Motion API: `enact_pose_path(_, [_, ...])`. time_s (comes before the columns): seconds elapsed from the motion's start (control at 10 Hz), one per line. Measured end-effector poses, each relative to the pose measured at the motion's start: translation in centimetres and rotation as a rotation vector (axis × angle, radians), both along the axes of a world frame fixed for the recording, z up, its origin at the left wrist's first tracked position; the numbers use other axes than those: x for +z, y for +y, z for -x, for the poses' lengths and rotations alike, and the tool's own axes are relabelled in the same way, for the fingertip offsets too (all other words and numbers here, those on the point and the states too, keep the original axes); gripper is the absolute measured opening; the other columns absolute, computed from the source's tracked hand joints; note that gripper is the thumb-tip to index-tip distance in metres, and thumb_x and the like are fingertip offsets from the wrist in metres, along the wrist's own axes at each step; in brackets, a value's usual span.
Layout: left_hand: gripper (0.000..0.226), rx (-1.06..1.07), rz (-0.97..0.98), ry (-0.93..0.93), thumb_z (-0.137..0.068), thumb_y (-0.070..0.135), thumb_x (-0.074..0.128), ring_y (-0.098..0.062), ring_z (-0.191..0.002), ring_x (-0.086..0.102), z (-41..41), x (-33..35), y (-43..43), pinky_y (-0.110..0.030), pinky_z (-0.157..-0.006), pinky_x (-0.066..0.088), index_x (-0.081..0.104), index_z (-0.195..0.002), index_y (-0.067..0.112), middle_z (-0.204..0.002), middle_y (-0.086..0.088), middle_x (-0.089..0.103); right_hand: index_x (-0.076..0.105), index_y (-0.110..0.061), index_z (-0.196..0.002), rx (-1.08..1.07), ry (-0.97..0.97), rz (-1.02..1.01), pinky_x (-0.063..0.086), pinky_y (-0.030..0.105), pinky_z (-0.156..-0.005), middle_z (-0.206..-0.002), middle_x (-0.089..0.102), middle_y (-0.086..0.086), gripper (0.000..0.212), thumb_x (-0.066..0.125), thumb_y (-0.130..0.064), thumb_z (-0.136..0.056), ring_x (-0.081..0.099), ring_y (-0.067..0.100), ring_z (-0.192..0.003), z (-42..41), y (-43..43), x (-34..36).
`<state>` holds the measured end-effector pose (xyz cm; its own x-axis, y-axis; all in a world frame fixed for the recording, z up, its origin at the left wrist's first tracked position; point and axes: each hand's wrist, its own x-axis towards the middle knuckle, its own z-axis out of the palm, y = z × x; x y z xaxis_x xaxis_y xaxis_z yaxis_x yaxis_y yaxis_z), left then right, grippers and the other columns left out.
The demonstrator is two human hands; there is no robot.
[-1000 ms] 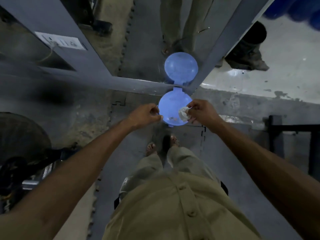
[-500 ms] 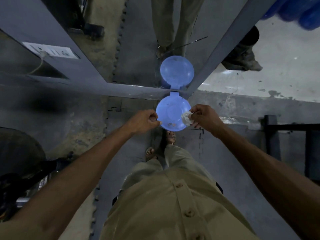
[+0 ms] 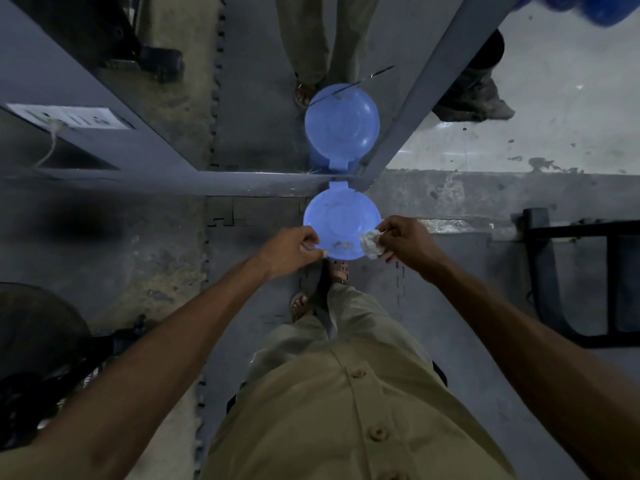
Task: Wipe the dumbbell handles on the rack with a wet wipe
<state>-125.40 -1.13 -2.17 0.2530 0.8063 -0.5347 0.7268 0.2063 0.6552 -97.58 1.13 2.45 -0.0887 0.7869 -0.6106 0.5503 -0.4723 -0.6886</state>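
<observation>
Standing over one round blue plastic lid (image 3: pixel 341 220), the person holds it with both hands above their feet. The left hand (image 3: pixel 294 249) has its fingers curled and pinches the lid's near left rim between thumb and fingertips. The right hand (image 3: pixel 407 242) is curled around a single crumpled white wet wipe (image 3: pixel 371 244), which lies against the lid's right rim. A few brownish specks sit on the lid's surface between the two hands.

The lid's small tab points away from the person, just at the lower edge of a wall mirror (image 3: pixel 259 98), where one reflection of the lid (image 3: pixel 341 124) shows, tab to tab with it.

Two sandalled feet appear below the lid: the left foot (image 3: pixel 300 304) in full, the right foot (image 3: pixel 339 270) partly hidden by it. One dark fan (image 3: pixel 38 327) stands at the far left and one black metal frame (image 3: pixel 571 233) at the right, both well apart from the hands.
</observation>
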Motion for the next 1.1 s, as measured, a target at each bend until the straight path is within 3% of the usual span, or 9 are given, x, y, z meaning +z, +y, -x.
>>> enact_pose_path(0.1, [0.030,-0.009,0.005,0.018,-0.089,0.041,0.081,-0.015,-0.093,0.071,0.1,-0.1,-0.2,-0.034,-0.084,0.057,0.072,-0.107,0.018,-0.102,0.001,0.075,0.066,-0.001,-0.099,-0.008,0.005,0.025,0.054,0.030,-0.052,-0.076,0.075,0.016,0.007,0.063,-0.005,-0.094,0.071,0.025,-0.061,0.2,-0.2,-0.4])
enact_pose_path(0.3, [0.030,-0.013,0.042,0.011,-0.091,0.040,0.080,-0.015,-0.095,0.071,0.1,-0.4,-0.6,-0.031,-0.085,0.056,0.071,-0.108,0.017,-0.105,0.002,0.073,0.066,-0.002,-0.101,-0.099,0.014,0.072,0.062,0.045,-0.065,-0.084,0.074,0.020,0.011,0.070,-0.005,-0.091,0.073,0.034,-0.069,0.5,-0.8,-2.8])
enact_pose_path(0.5, [0.035,0.026,0.075,0.025,-0.092,0.041,0.079,-0.014,-0.096,0.070,0.2,-1.1,-0.4,-0.028,-0.084,0.054,0.071,-0.114,0.015,-0.107,0.001,0.073,0.065,0.000,-0.095,-0.322,-0.027,0.146,0.063,0.046,-0.065,-0.087,0.072,0.026,0.010,0.071,-0.004,-0.088,0.072,0.028,-0.066,2.1,-0.2,-7.1])
enact_pose_path(0.6, [0.035,0.038,0.093,0.026,-0.092,0.041,0.079,-0.012,-0.095,0.070,0.6,-1.3,-0.2,-0.028,-0.084,0.055,0.071,-0.114,0.015,-0.106,0.001,0.073,0.067,-0.012,-0.086,-0.355,-0.075,0.129,0.063,0.052,-0.068,-0.086,0.073,0.016,0.013,0.075,-0.019,-0.079,0.074,0.027,-0.073,2.6,1.4,-10.4])
enact_pose_path(0.7, [0.031,0.052,0.110,0.039,-0.091,0.043,0.080,-0.009,-0.090,0.070,1.3,-1.8,-0.2,-0.025,-0.079,0.055,0.071,-0.109,0.020,-0.102,0.003,0.073,0.058,-0.021,-0.084,-0.365,-0.057,0.149,0.062,0.056,-0.070,-0.092,0.072,0.017,0.016,0.071,-0.019,-0.075,0.074,0.033,-0.080,2.5,3.2,-15.4])
enact_pose_path(0.8, [0.029,0.055,0.130,0.052,-0.090,0.043,0.080,-0.002,-0.085,0.069,1.9,-2.3,-0.1,-0.012,-0.068,0.048,0.070,-0.107,0.022,-0.100,0.005,0.074,0.053,-0.019,-0.097,-0.340,-0.110,0.194,0.061,0.056,-0.074,-0.088,0.067,0.010,0.031,0.074,-0.016,-0.075,0.073,0.034,-0.086,2.9,4.0,-16.1])
enact_pose_path(0.9, [0.031,0.047,0.115,0.058,-0.091,0.042,0.080,-0.005,-0.086,0.069,2.1,-1.9,0.3,-0.011,-0.068,0.047,0.071,-0.109,0.019,-0.099,0.005,0.073,0.050,-0.015,-0.112,-0.310,-0.114,0.229,0.062,0.046,-0.072,-0.090,0.065,0.010,0.033,0.072,-0.012,-0.088,0.073,0.032,-0.085,3.9,3.5,-13.4])
enact_pose_path(1.0, [0.031,0.051,0.090,0.044,-0.091,0.041,0.079,-0.008,-0.087,0.070,2.0,-1.1,0.7,-0.015,-0.071,0.048,0.071,-0.109,0.018,-0.098,0.005,0.073,0.052,-0.010,-0.114,-0.304,-0.052,0.242,0.060,0.044,-0.071,-0.097,0.067,0.016,0.026,0.066,-0.007,-0.093,0.073,0.033,-0.085,4.0,2.4,-12.1])
enact_pose_path(1.1, [0.028,0.041,0.087,0.036,-0.091,0.038,0.080,-0.009,-0.087,0.069,1.2,-0.3,1.1,-0.021,-0.076,0.051,0.071,-0.108,0.017,-0.097,0.004,0.073,0.058,-0.014,-0.110,-0.289,-0.049,0.197,0.062,0.051,-0.073,-0.092,0.070,0.014,0.025,0.067,-0.013,-0.088,0.075,0.031,-0.077,3.0,1.2,-11.5])
